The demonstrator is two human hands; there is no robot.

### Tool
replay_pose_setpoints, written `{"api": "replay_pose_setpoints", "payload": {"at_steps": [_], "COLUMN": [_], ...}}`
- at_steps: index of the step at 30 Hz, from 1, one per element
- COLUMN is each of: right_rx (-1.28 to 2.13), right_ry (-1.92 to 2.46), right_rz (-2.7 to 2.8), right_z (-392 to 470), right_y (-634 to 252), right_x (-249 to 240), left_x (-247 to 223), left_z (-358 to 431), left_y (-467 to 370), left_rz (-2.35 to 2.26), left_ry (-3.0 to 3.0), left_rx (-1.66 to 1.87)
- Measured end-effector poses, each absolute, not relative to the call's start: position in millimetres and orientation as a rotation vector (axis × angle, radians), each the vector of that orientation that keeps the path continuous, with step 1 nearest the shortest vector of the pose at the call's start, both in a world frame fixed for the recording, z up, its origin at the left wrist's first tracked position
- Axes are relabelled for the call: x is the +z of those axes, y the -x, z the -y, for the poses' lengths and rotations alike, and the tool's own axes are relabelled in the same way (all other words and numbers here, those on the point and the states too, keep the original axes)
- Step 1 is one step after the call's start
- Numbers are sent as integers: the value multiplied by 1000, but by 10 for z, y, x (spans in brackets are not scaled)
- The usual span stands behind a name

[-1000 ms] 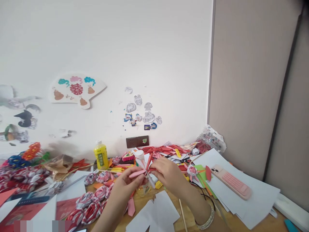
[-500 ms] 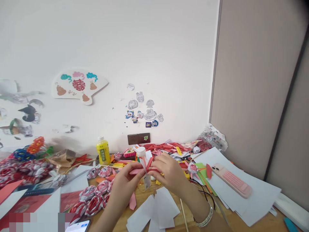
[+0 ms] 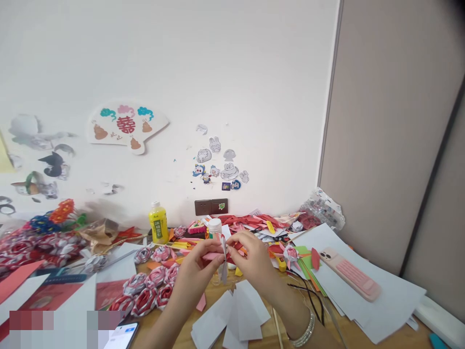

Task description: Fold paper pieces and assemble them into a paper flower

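Observation:
Between both hands, above the table's middle, is a small folded piece of pink, red and white paper (image 3: pixel 224 259). My left hand (image 3: pixel 201 264) pinches its left side between thumb and fingers. My right hand (image 3: pixel 249 254) has its thumb and forefinger closed on the right side, the other fingers curled. A pale strip hangs down below the fingertips. Just behind stands a clear bottle with a white cap (image 3: pixel 214 226). White paper pieces (image 3: pixel 232 315) lie fanned out on the wooden table below the hands.
Rolled paper roses (image 3: pixel 145 293) and a yellow bottle (image 3: pixel 158 223) are on the left. White sheets (image 3: pixel 385 300) with a pink phone (image 3: pixel 350 274) lie right. A second phone (image 3: pixel 123 335) is at the front left. Paper scraps (image 3: pixel 250 222) line the wall.
The folded paper has turned between my fingers; its upper strips, spread before, now look narrow and upright. My right hand's fingers have curled closer in. The view has shifted slightly.

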State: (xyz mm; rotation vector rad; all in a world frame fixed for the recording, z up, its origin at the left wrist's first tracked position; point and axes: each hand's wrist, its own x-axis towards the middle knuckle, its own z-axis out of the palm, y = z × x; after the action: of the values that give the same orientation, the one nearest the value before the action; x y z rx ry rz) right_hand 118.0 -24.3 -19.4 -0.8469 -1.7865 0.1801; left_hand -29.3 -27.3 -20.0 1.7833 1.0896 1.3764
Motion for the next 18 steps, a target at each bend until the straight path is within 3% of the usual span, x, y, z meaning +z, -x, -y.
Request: {"api": "replay_pose_setpoints", "payload": {"at_steps": [9, 18], "right_rx": [630, 764], "right_ry": [903, 911], "right_rz": [1712, 1783], "right_z": [252, 224], "right_y": [-1217, -1268], "right_x": [-166, -189], "left_x": [-225, -238], "left_z": [259, 271], "left_y": [296, 274], "left_rz": [-1088, -1006], "left_ry": [-1751, -1736], "left_rx": [1338, 1270]}}
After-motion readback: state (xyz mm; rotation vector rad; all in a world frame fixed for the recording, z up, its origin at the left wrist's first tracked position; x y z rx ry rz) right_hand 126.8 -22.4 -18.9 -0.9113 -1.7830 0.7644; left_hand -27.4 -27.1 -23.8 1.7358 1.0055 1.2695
